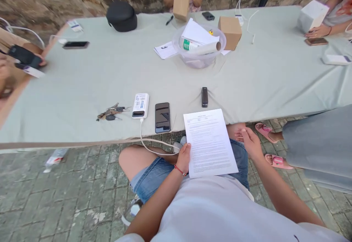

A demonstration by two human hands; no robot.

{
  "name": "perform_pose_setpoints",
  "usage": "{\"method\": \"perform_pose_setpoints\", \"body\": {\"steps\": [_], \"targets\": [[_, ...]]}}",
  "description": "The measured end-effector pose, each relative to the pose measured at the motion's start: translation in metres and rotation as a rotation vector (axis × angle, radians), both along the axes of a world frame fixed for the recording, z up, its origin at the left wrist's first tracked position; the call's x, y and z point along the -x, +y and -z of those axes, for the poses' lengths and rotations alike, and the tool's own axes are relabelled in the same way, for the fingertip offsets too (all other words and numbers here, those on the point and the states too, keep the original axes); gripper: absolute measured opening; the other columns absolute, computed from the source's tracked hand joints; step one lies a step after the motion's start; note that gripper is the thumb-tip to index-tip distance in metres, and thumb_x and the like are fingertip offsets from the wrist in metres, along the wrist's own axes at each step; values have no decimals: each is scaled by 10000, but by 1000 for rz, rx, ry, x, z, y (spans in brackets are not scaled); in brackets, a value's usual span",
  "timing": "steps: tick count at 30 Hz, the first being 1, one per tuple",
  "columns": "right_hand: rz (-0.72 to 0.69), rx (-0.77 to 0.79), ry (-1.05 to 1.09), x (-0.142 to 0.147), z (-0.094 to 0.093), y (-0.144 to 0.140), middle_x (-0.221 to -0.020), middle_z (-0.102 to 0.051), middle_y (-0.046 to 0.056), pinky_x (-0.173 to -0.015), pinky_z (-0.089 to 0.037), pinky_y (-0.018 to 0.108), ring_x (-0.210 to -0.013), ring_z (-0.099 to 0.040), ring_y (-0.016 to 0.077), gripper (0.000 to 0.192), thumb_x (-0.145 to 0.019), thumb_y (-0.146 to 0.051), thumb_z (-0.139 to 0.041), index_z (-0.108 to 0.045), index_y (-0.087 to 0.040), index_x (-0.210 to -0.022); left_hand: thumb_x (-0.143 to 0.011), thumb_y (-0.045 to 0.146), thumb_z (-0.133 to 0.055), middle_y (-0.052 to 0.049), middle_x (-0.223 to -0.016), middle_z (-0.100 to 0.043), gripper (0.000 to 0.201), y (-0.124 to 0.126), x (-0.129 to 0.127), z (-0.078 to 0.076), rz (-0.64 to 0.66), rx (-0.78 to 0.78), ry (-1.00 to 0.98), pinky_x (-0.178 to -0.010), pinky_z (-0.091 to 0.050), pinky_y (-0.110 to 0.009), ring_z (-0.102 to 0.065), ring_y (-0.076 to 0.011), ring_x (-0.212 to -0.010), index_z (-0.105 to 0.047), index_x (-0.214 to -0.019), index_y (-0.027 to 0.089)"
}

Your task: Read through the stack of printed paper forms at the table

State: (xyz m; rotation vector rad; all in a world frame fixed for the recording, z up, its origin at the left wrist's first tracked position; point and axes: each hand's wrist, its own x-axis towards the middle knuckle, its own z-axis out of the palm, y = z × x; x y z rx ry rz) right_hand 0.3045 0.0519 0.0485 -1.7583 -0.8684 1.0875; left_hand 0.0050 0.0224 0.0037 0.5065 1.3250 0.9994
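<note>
My left hand (183,158) is closed on the left edge of a printed paper sheet (210,143), thumb on top. The sheet lies over my lap, its top edge overlapping the table's front edge; whether it is one sheet or a thin stack I cannot tell. My right hand (250,142) hovers to the right of the paper, apart from it, with loosely bent fingers and nothing visible in them. Just beyond the paper on the table is a small black stapler (204,97). A dark smartphone (162,117) and a white power bank (140,105) with a cable lie to the left.
A bunch of keys (112,112) lies left on the cloth-covered table (110,73). Farther back stand a plastic basin (198,63) holding papers and a roll, a cardboard box (230,33) and a black case (121,16). Other people sit around; someone in grey (319,143) stands at right.
</note>
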Motion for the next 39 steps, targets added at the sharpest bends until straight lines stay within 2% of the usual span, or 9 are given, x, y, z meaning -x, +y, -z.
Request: {"method": "perform_pose_setpoints", "body": {"steps": [2, 5, 9, 15, 21, 25, 30, 35, 39], "targets": [[-40, 143, 149, -2, 5, -35, -1018, -786, 148, -811, -639, 496, -937, -758, 323, 582, -775, -812, -683, -729, -289, -1026, -703, 715, -828, -92, -996, -757, 586, -2, 0, 1, 10, -4, -30, -922, -531, -378, -671, -264, -960, -724, -907, 176], [-104, 235, 279, 7, 10, -52, -1062, -798, 125, -768, -636, 462, -958, -765, 321, 602, -764, -814, -706, -742, -290, -1058, -722, 711, -826, -108, -1079, -769, 621, -2, 0, 1, 5, 3, -59, -986, -518, -389, -685, -271, -1023, -736, -999, 162], [-224, 207, 314, 26, 16, -36, -1000, -809, 52, -789, -618, 407, -913, -765, 274, 475, -754, -674, -805, -727, -281, -1008, -678, 683, -876, -111, -1104, -774, 639, 0, -1, -2, -62, 29, -66, -987, -527, -397, -696, -273, -1040, -728, -1023, 165], [-221, 173, 340, 48, 27, -12, -969, -810, 44, -787, -621, 410, -875, -766, 271, 432, -696, -586, -858, -696, -256, -923, -691, 547, -922, -71, -1125, -788, 533, -9, 8, -5, -127, 89, -244, -1035, -540, -445, -714, -300, -1116, -693, -1039, 216], [-149, 146, 376, 44, 35, -11, -1039, -825, 65, -917, -631, 474, -973, -779, 313, 479, -704, -601, -851, -759, -269, -1038, -814, 571, -798, -120, -1347, -730, 517, -34, 21, -5, 41, 234, -461, -1191, -462, -497, -582, -352, -1397, -751, -1171, 199], [-153, 165, 373, 38, 36, -16, -1035, -830, 72, -969, -625, 508, -1007, -783, 336, 474, -696, -610, -855, -778, -263, -1010, -762, 446, -837, -166, -1241, -769, 473, -39, 19, -1, 102, 268, -453, -1186, -463, -549, -616, -396, -1353, -780, -1126, 148], [-103, 132, 326, 33, 43, -19, -1197, -804, 77, -1064, -589, 525, -1119, -763, 333, 495, -728, -558, -857, -747, -262, -1110, -663, 388, -945, -200, -1132, -792, 504, -31, 8, 0, 126, 199, -363, -1123, -509, -556, -705, -401, -1206, -794, -1054, 108], [-55, 111, 251, 24, 50, -21, -1296, -770, 78, -1099, -576, 514, -1217, -729, 335, 588, -688, -494, -898, -720, -266, -1200, -571, 363, -1021, -197, -1115, -798, 597, -32, 8, 3, 76, 183, -251, -1064, -550, -522, -741, -388, -1104, -794, -1056, 99], [-78, 180, 238, 17, 52, -23, -1263, -779, 106, -1080, -585, 538, -1211, -729, 368, 595, -648, -516, -916, -755, -226, -1142, -682, 453, -961, -189, -1172, -788, 587, -33, 12, 6, 49, 257, -377, -1076, -557, -502, -729, -385, -1160, -783, -1121, 105]]}}
